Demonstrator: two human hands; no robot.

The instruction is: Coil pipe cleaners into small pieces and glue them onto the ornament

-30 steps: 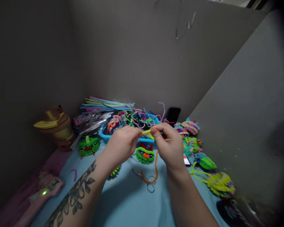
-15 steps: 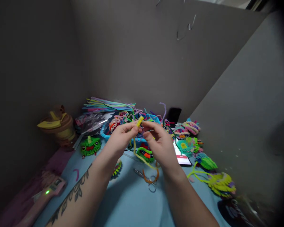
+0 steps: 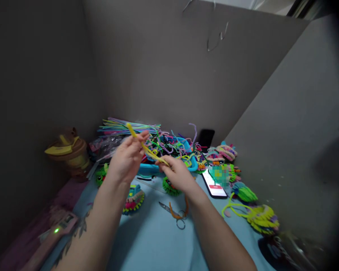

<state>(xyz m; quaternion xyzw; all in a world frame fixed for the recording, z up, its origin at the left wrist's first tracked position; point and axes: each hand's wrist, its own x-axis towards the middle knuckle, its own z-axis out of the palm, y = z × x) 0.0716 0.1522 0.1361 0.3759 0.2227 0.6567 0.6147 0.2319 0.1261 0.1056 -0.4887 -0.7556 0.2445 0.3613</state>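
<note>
A yellow pipe cleaner (image 3: pixel 153 154) stretches between my two hands above the table, its tip standing up past the left fingers. My left hand (image 3: pixel 127 158) has it between thumb and fingers, with some fingertips raised. At the other end, my right hand (image 3: pixel 177 174) pinches it, fingers curled. Beneath the right wrist, scissors (image 3: pixel 165 207) lie on the blue cloth beside a bent orange pipe cleaner (image 3: pixel 174 215). A green fuzzy figure (image 3: pixel 171 187) is partly hidden by the right hand. A multicoloured fuzzy piece (image 3: pixel 134 199) sits beside the left forearm.
Behind the hands stands a blue basket (image 3: pixel 149 168) heaped with pipe cleaner pieces. Straight pipe cleaners (image 3: pixel 130 126) lie at the back. A lit phone (image 3: pixel 214 186) and several fuzzy figures, including a yellow one (image 3: pixel 262 219), are on the right. A brown pot (image 3: pixel 76 154) stands left.
My hands have moved apart; the left went left and its fingers loosened, while the right shifted down and left. The yellow pipe cleaner now runs slanted between them. The view shifted slightly.
</note>
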